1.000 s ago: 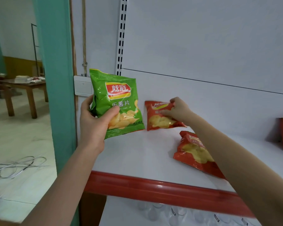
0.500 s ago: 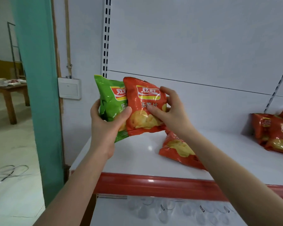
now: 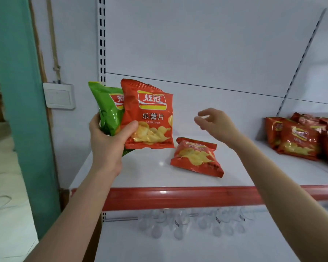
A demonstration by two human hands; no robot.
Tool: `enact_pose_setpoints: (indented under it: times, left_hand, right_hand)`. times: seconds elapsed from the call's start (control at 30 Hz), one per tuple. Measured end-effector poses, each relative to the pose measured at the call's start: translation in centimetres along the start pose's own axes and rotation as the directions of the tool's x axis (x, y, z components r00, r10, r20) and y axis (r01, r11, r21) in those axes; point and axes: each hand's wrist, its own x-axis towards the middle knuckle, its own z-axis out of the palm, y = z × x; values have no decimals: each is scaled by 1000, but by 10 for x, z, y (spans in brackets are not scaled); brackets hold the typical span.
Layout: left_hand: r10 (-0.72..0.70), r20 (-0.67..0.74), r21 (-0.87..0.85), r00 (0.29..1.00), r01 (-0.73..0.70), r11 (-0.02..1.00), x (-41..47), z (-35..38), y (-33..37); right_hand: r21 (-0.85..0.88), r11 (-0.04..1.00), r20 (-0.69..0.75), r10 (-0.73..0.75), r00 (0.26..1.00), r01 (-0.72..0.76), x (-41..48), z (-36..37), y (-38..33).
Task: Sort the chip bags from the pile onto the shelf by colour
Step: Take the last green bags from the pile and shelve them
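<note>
White shelf (image 3: 140,173), red front lip, centre frame. Your left hand (image 3: 106,140) grips green bag (image 3: 108,110) and red bag (image 3: 150,120) together, centre left, above shelf. Right hand (image 3: 214,123) empty, fingers loosely curled, above loose red bag (image 3: 196,156). Likely risk: thumb-only pinch (slick foil), front bag slips, colours mix.

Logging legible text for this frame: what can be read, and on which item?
"炫冠": logo on the red bag held in the left hand.
"乐薯片": below that logo.
"Le shu pian": small print underneath.
"炫": logo on the green bag, the rest hidden behind the red bag.
The lying red bag, the red bags at right and the stickers on the glasses: too blurred or small to read.
</note>
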Motion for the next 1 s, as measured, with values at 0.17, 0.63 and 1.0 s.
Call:
enact_pose_setpoints:
  times: [0.17, 0.63, 1.0]
  left_hand:
    - [0, 15, -12, 1000, 1, 1000, -5, 0, -3]
    - [-2, 51, -48, 999, 5, 999, -32, 30, -14]
    - [37, 113, -62, 993, -30, 998, -69, 133, -47]
  right_hand:
    - [-499, 818, 201, 431, 880, -287, -9, -6, 45]
    - [448, 859, -26, 289, 957, -247, -54, -33, 63]
    - [368, 927, -247, 170, 954, -70, -61, -108, 149]
